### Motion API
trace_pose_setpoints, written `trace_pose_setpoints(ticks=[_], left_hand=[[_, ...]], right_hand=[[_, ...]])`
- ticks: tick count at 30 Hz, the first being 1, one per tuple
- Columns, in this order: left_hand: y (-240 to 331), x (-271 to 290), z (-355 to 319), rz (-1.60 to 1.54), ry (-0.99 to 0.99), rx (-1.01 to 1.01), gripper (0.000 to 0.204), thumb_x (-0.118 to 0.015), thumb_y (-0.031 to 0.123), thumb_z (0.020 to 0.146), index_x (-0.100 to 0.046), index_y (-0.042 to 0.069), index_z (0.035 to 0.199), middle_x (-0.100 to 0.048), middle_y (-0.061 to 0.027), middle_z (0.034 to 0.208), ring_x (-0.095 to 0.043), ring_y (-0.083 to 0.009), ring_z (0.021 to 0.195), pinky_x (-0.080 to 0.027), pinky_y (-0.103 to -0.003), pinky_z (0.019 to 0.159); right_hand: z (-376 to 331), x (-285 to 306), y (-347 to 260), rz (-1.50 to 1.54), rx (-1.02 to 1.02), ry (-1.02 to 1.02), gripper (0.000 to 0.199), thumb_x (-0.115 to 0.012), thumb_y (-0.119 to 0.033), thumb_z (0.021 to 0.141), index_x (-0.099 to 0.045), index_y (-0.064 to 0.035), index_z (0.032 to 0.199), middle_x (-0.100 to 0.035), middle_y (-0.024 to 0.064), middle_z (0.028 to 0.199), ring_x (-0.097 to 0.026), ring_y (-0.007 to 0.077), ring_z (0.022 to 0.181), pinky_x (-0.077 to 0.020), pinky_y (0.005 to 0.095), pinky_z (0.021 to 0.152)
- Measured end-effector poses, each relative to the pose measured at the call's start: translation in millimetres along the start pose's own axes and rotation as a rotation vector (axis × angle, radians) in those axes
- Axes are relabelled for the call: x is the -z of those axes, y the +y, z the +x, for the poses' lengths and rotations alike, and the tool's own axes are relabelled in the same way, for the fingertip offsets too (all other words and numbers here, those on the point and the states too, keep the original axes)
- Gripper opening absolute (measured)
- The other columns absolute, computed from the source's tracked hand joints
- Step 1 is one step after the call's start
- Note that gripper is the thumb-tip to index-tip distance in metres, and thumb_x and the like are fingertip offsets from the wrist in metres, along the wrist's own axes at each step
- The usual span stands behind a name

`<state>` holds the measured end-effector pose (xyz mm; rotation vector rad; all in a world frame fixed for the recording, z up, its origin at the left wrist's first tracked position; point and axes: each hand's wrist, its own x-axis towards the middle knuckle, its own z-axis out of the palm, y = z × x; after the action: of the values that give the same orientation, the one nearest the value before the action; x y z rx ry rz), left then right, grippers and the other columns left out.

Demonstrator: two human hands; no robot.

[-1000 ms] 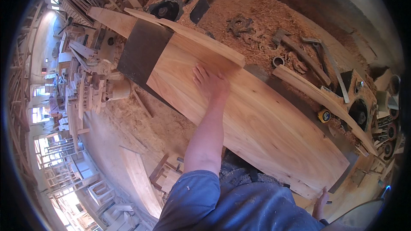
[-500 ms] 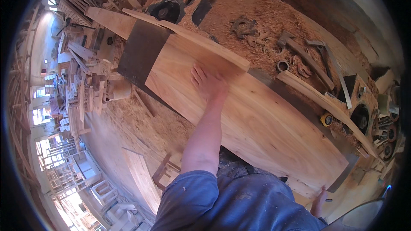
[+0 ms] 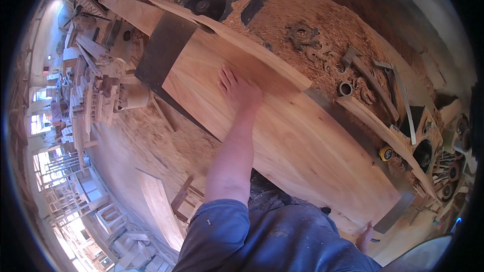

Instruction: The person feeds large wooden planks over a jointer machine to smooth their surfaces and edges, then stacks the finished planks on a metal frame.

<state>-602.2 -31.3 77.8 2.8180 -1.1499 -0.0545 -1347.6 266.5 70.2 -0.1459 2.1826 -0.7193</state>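
A long, wide wooden board [image 3: 302,141] lies flat on the dark bed of a woodworking machine [image 3: 169,45], running from upper left to lower right. My left hand [image 3: 241,93] rests palm down on the board's upper part, fingers stretched out, close to a wooden fence strip [image 3: 262,50] along the far edge. At the board's near right end, my right hand [image 3: 365,236] takes hold of the end edge; part of it is hidden behind my body and the board.
Shavings cover the surface beyond, holding a hammer-like tool [image 3: 370,80], a metal ring [image 3: 345,88], a toothed wheel [image 3: 302,35] and a metal square [image 3: 401,95]. A tape measure [image 3: 386,153] sits beside a second wooden strip [image 3: 388,138]. Stacked timber [image 3: 103,100] stands at left.
The board has slid a little toward the upper left, covering more of the dark bed there. Both hands have moved with it. The view has also shifted slightly.
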Motion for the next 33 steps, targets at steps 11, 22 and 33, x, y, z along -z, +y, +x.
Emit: trace_pose_setpoints(ticks=[11,22,33], left_hand=[[-30,-1,51,0.013,0.017,0.028,0.070,-0.045,0.032,0.099,-0.024,-0.004,0.155,-0.018,-0.0161,0.166,-0.014,-0.0334,0.154,-0.012,-0.047,0.124],[-74,-3,116,0.080,0.060,0.025,0.066,-0.043,0.034,0.101,-0.028,-0.004,0.154,-0.024,-0.0160,0.163,-0.019,-0.0334,0.152,-0.017,-0.047,0.123],[-100,-8,153,-0.034,0.108,0.027,0.065,-0.036,0.035,0.103,-0.028,-0.004,0.154,-0.025,-0.0168,0.164,-0.019,-0.0317,0.153,-0.015,-0.047,0.124]], right_hand=[[-58,-62,-25,-0.019,-0.021,0.035,0.054,-0.062,-0.038,0.096,-0.056,0.0017,0.132,-0.059,0.0131,0.121,-0.057,0.0299,0.109,-0.0498,0.0459,0.092],[-99,-128,-27,0.143,-0.062,-0.053,0.053,-0.063,-0.040,0.094,-0.056,-0.0021,0.130,-0.060,0.0104,0.117,-0.059,0.0292,0.107,-0.0503,0.0466,0.093],[-87,-141,-6,0.161,-0.033,-0.060,0.044,-0.071,-0.033,0.090,-0.059,-0.0006,0.118,-0.062,0.0107,0.100,-0.062,0.0256,0.088,-0.0541,0.0427,0.073]])
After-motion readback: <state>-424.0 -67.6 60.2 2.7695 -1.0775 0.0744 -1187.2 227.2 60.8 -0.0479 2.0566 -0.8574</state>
